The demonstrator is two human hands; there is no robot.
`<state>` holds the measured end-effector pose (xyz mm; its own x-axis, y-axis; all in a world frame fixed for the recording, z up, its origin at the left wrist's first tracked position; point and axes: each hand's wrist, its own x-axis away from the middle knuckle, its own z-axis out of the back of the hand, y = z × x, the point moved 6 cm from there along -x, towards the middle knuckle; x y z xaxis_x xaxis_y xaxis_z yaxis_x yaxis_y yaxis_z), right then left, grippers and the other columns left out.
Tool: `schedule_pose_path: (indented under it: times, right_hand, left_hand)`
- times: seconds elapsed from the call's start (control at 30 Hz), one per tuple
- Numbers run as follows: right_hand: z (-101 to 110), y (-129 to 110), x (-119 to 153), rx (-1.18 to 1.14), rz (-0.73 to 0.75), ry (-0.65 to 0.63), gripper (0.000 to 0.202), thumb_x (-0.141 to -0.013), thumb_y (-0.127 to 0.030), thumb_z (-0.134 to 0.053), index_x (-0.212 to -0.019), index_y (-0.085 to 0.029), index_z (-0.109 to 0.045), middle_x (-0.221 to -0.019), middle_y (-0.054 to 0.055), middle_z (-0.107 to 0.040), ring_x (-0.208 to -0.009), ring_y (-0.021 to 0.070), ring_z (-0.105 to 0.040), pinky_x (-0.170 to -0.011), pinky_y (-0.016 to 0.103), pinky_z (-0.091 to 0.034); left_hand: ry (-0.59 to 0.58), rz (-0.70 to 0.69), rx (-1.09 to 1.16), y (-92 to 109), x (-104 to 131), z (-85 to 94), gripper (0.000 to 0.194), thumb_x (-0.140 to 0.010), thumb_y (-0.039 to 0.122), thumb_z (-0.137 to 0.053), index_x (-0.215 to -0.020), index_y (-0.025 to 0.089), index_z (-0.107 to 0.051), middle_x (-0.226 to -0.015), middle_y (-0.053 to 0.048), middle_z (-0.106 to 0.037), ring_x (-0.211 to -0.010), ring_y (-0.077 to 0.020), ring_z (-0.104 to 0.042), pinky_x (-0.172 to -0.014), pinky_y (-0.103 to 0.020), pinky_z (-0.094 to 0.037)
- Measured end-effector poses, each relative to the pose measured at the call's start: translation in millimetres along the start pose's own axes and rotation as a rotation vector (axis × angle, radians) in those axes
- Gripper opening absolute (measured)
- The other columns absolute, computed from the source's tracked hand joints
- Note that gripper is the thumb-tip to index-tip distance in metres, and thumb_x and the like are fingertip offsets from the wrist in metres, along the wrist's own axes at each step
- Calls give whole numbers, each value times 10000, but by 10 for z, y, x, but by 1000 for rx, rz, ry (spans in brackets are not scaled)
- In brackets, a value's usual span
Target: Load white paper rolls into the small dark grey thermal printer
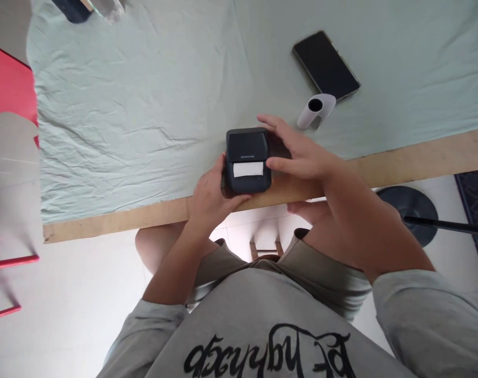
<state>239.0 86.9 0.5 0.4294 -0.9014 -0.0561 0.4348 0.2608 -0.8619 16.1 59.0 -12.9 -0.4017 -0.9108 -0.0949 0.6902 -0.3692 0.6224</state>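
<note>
A small black printer (247, 144) rests at the front edge of the cloth-covered table, with a strip of white paper (248, 169) across its slot. My left hand (213, 195) is closed around its lower left corner, fingers along the side and thumb at the front edge. On the other side, my right hand (296, 149) has its fingers spread. The right thumb touches the printer's right side close to the paper, while the forefinger stretches past the upper right corner.
Beyond my right hand are a white cylindrical device (306, 116) and a black smartphone (326, 64). A pale green cloth (144, 105) covers the table, whose wooden edge (116, 223) shows. Dark and clear objects stand at the far left. A black round base (410, 210) is on the floor.
</note>
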Motion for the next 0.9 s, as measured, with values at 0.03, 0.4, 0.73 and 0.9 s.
schedule_pose_path:
  times: [0.03, 0.4, 0.73, 0.9]
  right_hand:
    - [12, 21, -8, 2, -12, 18, 842, -856, -548, -668, -1586, -309, -326, -1635, 84, -474, -1437, 308, -534, -1217, 561, -431]
    - [137, -170, -60, 272, 43, 145, 545, -825, -469, -662, -1329, -270, -609, -1341, 91, -698, -1229, 330, -667, -1019, 566, -591]
    - [247, -333, -119, 313, -118, 389, 329, -958, -569, -531, -1122, -315, -662, -619, -11, -576, -656, 234, -650, -794, 492, -592]
    - [210, -241, -201, 94, -109, 488, 357, -953, -665, -504, -1067, -327, -509, -638, -43, -605, -574, 197, -658, -663, 415, -604]
  left_hand:
    - [-4, -2, 5, -2, 0, 0, 1107, -708, 659, -869, -1603, 240, -371, -1511, -164, -607, -1353, -386, -621, -1111, -493, -529]
    - [-13, -93, 21, 123, 24, 13, 822, -973, 593, -567, -1608, 139, -310, -1603, -212, -489, -1470, -343, -512, -1189, -485, -451]
    - [-38, -113, -13, 116, 15, -5, 829, -975, 628, -550, -1597, 132, -317, -1550, -236, -526, -1422, -373, -543, -1141, -511, -467]
    - [-43, -110, 0, 112, 8, -1, 810, -973, 617, -553, -1595, 149, -326, -1546, -225, -535, -1420, -361, -546, -1144, -512, -469]
